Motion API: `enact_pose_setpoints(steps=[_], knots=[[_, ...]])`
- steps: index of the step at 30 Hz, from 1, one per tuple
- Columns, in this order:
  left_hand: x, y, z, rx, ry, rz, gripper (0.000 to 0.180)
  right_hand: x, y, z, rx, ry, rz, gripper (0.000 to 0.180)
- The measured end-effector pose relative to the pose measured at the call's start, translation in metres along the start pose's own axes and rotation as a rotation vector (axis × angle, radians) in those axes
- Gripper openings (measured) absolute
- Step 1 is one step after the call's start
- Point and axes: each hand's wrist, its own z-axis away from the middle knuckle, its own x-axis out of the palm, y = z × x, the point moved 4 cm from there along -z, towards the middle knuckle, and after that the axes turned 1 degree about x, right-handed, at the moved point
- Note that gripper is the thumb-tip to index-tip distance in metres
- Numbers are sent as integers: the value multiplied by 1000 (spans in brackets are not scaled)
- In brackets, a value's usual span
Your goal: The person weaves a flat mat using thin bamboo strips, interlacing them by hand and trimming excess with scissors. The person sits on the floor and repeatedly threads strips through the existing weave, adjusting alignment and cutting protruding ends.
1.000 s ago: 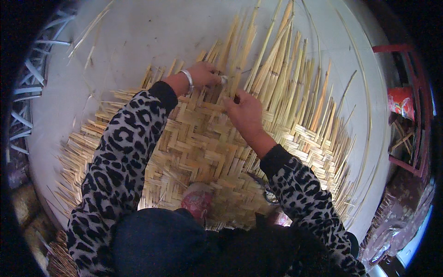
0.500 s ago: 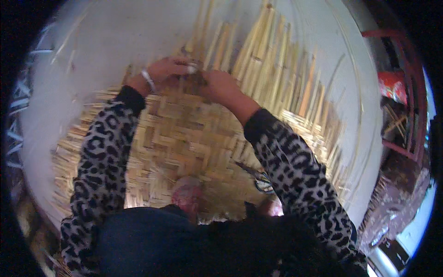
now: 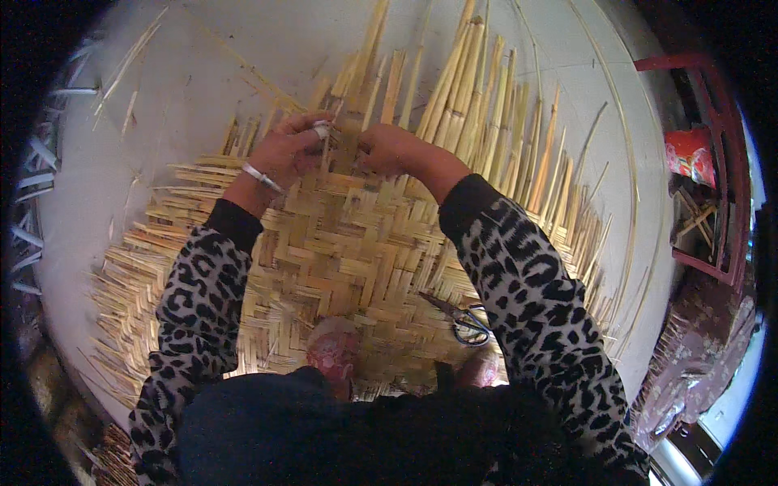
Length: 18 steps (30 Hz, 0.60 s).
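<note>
Across the whole view spreads a pale floor (image 3: 211, 97), bearing a broad woven mat (image 3: 332, 243) at the centre, its split-stem strips crossing in a zigzag pattern. Long unwoven strips (image 3: 466, 105) stand out from its far edge, toward 1 o'clock. They look light, stiff yet springy, smooth-faced and likely to split if bent sharply; the best hold is probably a flat pinch just above the weave, clear of sharp edges. Leopard-print sleeves (image 3: 531, 267) reach up from 5 and 7 o'clock. At 11 o'clock, the left hand (image 3: 288, 150) bends its fingers against strips at the mat's far edge; whether they pinch one, I cannot tell. At 12 o'clock, the right hand (image 3: 393, 151) is curled, its grip hidden. Scissors (image 3: 468, 326) rest on the mat at 4 to 5 o'clock. Smallest, a pale bangle (image 3: 262, 177) circles the left wrist.
</note>
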Motion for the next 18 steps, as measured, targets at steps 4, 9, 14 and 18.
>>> enact_pose_setpoints(steps=[4,9,14,18], knots=[[-4,3,5,-132,235,-163,33,-2,0,-4,-200,138,232,32],[-1,10,18,-59,405,-568,28,3,13,-8,-67,41,-11,27],[2,0,29,132,508,-772,33,0,7,-4,-129,161,128,23],[8,-10,45,270,632,-778,25,7,4,2,-73,201,121,25]])
